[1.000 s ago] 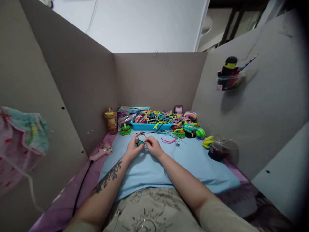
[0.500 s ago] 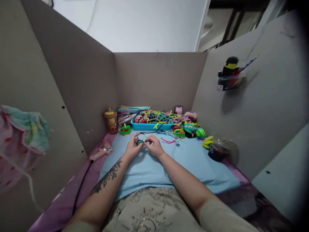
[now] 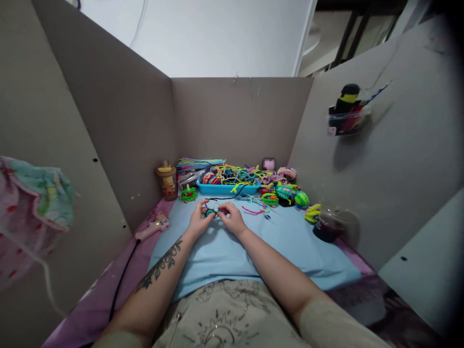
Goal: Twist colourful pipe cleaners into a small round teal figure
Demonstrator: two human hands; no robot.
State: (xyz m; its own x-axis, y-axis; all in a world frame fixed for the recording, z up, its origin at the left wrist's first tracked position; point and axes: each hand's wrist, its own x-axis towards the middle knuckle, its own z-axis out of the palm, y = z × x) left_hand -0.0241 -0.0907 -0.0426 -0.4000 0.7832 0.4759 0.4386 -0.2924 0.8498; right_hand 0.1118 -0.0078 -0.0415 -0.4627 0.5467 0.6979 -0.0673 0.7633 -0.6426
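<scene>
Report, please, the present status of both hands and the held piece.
Left hand holds teal craft piece. Right hand at its right edge, grip unclear. Pink pipe cleaner lies farther right, apart from both hands.

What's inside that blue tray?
The tray holds a tangle of colourful strands, with a striped piece toward its left end. Its floor is hidden beneath them.
</scene>
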